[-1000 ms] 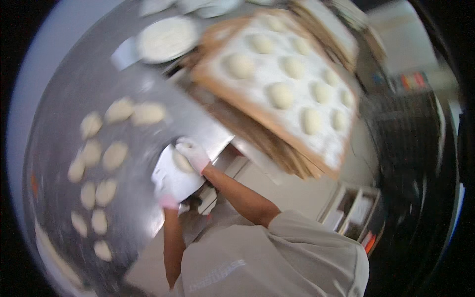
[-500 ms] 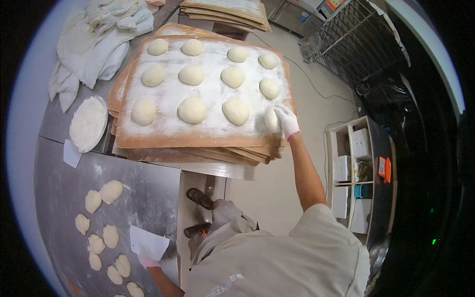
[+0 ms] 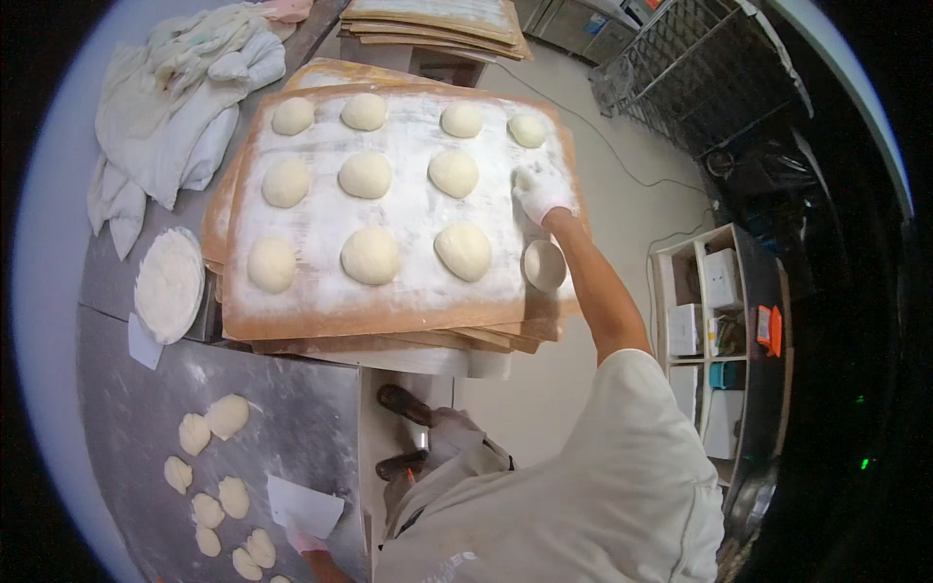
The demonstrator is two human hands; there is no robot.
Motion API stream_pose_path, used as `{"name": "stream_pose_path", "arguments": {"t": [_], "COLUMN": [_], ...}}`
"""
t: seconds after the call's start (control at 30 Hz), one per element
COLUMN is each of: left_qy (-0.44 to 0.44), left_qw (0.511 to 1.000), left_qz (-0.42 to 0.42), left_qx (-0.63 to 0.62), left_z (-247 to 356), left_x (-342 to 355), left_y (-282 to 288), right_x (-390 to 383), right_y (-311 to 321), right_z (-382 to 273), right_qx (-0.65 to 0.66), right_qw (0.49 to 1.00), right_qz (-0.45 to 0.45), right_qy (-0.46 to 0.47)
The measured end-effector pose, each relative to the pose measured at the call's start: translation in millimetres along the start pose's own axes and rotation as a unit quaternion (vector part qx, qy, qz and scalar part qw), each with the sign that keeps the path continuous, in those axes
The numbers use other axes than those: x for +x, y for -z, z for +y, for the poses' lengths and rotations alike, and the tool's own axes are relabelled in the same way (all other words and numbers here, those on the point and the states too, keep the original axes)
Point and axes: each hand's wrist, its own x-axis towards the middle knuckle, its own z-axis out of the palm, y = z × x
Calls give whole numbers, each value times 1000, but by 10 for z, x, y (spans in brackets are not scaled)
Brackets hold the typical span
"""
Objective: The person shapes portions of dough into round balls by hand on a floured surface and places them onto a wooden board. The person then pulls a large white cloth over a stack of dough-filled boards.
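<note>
My right hand [image 3: 539,191], in a white glove, has its fingers curved over a dough ball at the right of the second row on a floured board [image 3: 389,313]; that ball is largely hidden. The rounded dough [image 3: 369,255] sits in rows, and the front-right ball [image 3: 543,263] lies in shadow beside my forearm. My left hand [image 3: 303,537], at the lower edge, grips a white scraper [image 3: 306,500] over the steel worktop [image 3: 136,428]. Several rough dough pieces [image 3: 228,416] lie left of it.
A plate of flour [image 3: 167,284], another scraper [image 3: 144,342] and crumpled white cloths [image 3: 170,126] are on the left. More stacked boards [image 3: 428,29] stand behind. To the right are a cable [image 3: 653,183], a wire rack [image 3: 680,68] and a cubby shelf [image 3: 705,364]. My feet [image 3: 403,408] are below.
My view has turned toward the board of dough. My right hand left the worktop for the front-right ball, then moved up to the ball behind it. My left hand stays low with the scraper.
</note>
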Motion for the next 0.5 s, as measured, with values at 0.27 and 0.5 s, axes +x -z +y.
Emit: {"name": "stream_pose_path", "arguments": {"t": [0.27,0.5], "left_qy": [14,24], "left_qw": [1000,1000], "left_qz": [16,15], "left_qx": [2,6], "left_z": [113,132], "left_x": [-35,-22], "left_y": [-31,-59], "right_x": [-232,-1087], "right_y": [426,588], "right_z": [84,4], "right_qx": [209,56], "right_qw": [975,984], "right_qz": [-59,-126], "right_qy": [-36,110]}}
